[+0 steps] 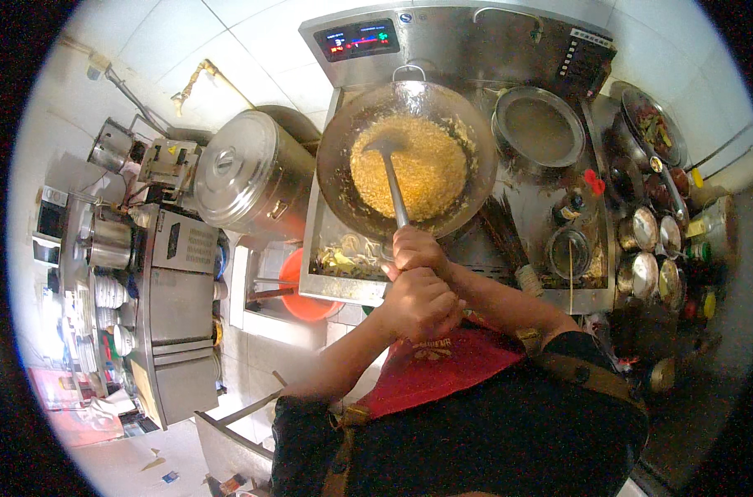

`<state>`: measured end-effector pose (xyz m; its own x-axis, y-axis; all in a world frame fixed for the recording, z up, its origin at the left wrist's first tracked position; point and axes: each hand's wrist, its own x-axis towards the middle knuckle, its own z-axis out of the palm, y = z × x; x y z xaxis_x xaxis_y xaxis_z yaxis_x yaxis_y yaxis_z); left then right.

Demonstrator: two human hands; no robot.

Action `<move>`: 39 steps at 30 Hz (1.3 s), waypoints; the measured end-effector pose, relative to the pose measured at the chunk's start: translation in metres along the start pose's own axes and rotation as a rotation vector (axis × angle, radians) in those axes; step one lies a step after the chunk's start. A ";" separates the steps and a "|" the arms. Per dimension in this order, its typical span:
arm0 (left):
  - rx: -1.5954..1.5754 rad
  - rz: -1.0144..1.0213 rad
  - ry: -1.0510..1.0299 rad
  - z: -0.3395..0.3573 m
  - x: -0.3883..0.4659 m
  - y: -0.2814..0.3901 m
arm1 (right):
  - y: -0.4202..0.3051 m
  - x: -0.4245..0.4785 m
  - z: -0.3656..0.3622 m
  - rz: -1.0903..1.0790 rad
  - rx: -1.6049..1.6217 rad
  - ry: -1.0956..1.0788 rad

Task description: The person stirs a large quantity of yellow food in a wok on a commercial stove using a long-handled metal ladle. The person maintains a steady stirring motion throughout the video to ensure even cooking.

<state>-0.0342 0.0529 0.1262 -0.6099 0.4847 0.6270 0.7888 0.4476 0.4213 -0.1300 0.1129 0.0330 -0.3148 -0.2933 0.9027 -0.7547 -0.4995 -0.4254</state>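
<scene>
A large wok [333, 186] sits on the steel range, with bubbling golden, finely chopped food in oil [432, 168] filling its middle. Into it reaches a long-handled wok spatula [394, 180], its blade partly sunk near the far left of the food. My right hand [418, 251] grips the handle just past the wok's near rim. Closer to my body, my left hand [423, 304] is closed round the handle's end, right behind the right hand. A loop handle [408, 69] stands up from the wok's far rim.
Right of the wok are a round pan [540, 127], a bamboo wok brush [507, 242] and a glass-like bowl [568, 251]. Seasoning containers [643, 227] line the right side. A lidded steel stockpot [252, 174] stands left, above an orange bucket [311, 292]. Food scraps [345, 258] lie by the range's front edge.
</scene>
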 end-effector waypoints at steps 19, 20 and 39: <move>-0.204 -0.051 -0.080 -0.014 0.031 0.054 | -0.059 -0.002 0.001 0.082 -0.155 -0.018; -0.183 -0.037 -0.059 -0.010 0.028 0.042 | -0.042 -0.007 -0.001 0.056 -0.192 -0.004; -0.025 0.128 0.294 -0.054 0.011 0.013 | -0.028 0.061 0.012 -0.053 -0.278 -0.142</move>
<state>-0.0265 0.0234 0.1742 -0.4607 0.2963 0.8366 0.8613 0.3767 0.3409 -0.1215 0.0991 0.0989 -0.2022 -0.3931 0.8970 -0.9024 -0.2811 -0.3266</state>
